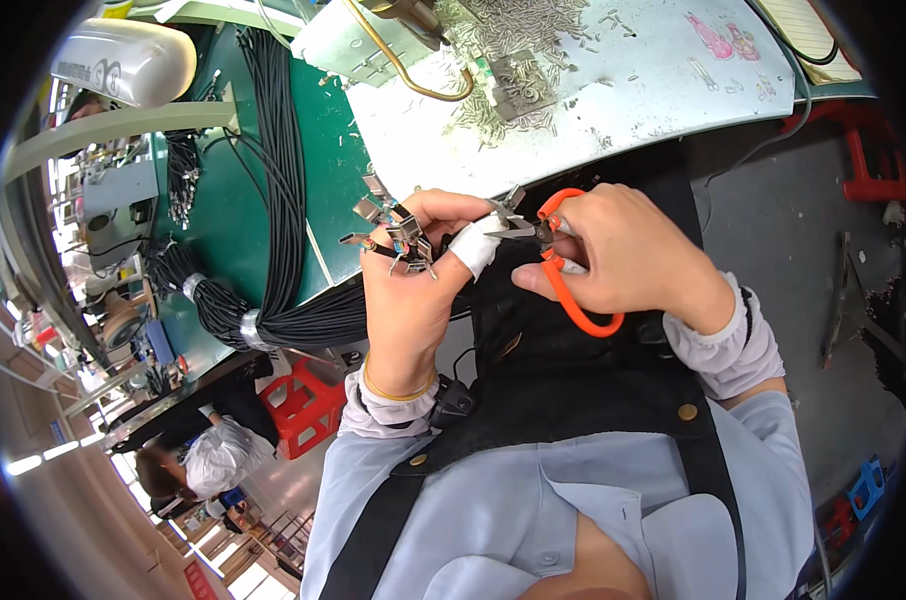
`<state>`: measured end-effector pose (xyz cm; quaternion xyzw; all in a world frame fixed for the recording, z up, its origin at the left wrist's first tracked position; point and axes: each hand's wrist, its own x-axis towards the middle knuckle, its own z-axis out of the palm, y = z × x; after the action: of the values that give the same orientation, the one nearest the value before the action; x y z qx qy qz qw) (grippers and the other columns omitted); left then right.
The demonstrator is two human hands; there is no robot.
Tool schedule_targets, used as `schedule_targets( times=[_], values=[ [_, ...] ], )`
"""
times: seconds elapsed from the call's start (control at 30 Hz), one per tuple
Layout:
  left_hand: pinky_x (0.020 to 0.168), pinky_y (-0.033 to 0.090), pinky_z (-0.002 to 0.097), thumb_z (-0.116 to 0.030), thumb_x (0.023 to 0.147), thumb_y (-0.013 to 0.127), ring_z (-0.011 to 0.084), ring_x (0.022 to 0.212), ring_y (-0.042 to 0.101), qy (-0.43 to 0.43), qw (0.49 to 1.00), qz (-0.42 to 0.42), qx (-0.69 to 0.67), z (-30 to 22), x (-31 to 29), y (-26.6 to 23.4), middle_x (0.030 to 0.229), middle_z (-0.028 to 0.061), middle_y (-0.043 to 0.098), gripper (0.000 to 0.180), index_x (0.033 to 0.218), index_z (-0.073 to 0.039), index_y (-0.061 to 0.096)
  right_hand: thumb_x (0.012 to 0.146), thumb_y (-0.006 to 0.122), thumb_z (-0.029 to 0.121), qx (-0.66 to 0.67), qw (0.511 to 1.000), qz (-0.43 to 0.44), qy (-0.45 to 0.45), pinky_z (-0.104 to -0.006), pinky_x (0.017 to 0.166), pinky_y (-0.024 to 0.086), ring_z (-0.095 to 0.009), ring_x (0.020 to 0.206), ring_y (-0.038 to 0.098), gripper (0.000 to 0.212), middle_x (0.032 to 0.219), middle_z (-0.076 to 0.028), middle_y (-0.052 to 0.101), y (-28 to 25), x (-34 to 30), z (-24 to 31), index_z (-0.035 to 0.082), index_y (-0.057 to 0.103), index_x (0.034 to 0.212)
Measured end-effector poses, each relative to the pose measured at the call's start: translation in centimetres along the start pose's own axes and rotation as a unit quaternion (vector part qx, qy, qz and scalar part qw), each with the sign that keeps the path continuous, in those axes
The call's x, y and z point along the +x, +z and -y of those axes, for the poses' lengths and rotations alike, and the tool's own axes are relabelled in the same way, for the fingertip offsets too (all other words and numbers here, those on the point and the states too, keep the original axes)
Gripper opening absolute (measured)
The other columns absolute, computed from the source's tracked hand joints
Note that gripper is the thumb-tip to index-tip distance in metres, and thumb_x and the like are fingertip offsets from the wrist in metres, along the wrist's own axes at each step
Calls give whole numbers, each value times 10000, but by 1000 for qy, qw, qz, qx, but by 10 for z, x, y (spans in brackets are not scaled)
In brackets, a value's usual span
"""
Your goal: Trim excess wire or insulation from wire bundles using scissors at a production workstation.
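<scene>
My left hand (405, 315) is closed around the ends of several black cables, whose bare metal connectors (405, 228) fan out above the fingers. White tape (475, 248) wraps one of its digits. From that hand the black cables (318, 330) seem to run off to the left. My right hand (641, 245) grips small scissors (591, 308) with orange handles, white wrapping showing on its fingers inside the loops. The scissors' blades point left and meet a single metal connector (513, 198) pinched at my left fingertips. Whether the blades touch it, I cannot tell.
Ahead, a white board (633, 110) bears a heap of small metal pieces (513, 60) beneath a machine with a bent brass-coloured rod (403, 70). Black cable bundles (273, 150) cross the green table (331, 150). A red stool (303, 405) and another person (223, 455) are at left.
</scene>
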<state>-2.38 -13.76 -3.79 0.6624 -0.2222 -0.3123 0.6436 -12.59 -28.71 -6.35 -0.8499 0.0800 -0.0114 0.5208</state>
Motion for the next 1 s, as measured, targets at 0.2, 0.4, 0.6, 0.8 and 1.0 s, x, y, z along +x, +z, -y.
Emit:
schedule_targets(
  times=[0.2, 0.4, 0.6, 0.8, 1.0],
  values=[
    [687, 444, 206, 49, 735, 613, 94, 766, 558, -25, 999, -12, -40, -1, 1, 3, 842, 58, 602, 178, 906, 33, 566, 621, 749, 284, -28, 996, -76, -34, -282, 390, 339, -210, 376, 460, 374, 437, -63, 437, 9, -1, -14, 20, 485, 629],
    [712, 435, 204, 55, 736, 609, 97, 791, 553, 29, 999, -44, -15, 1, 0, 7, 859, 58, 590, 182, 910, 35, 561, 616, 755, 285, 1, 988, -155, -14, -274, 393, 351, -197, 383, 476, 372, 443, -58, 454, 28, -5, -16, 12, 513, 688],
    [730, 429, 203, 80, 725, 600, 99, 805, 549, 95, 994, -38, 27, 6, -1, 7, 858, 59, 573, 193, 910, 40, 557, 625, 755, 277, -24, 990, -139, -14, -284, 388, 350, -222, 388, 488, 368, 457, -77, 469, 32, -2, -9, 10, 504, 660],
    [741, 431, 211, 93, 719, 591, 101, 804, 551, 94, 994, -46, 41, 4, -1, 8, 849, 59, 570, 195, 904, 41, 558, 653, 741, 249, 1, 990, -142, -8, -304, 389, 353, -257, 389, 479, 347, 467, -101, 470, 36, -3, -11, 1, 498, 645],
    [749, 435, 218, 89, 718, 590, 103, 806, 555, 46, 998, -43, 21, 1, 0, 7, 861, 65, 585, 185, 894, 40, 564, 700, 712, 211, 64, 992, -106, 26, -303, 406, 344, -250, 393, 431, 330, 477, -125, 456, 38, -4, -12, -5, 474, 625]
  ],
)
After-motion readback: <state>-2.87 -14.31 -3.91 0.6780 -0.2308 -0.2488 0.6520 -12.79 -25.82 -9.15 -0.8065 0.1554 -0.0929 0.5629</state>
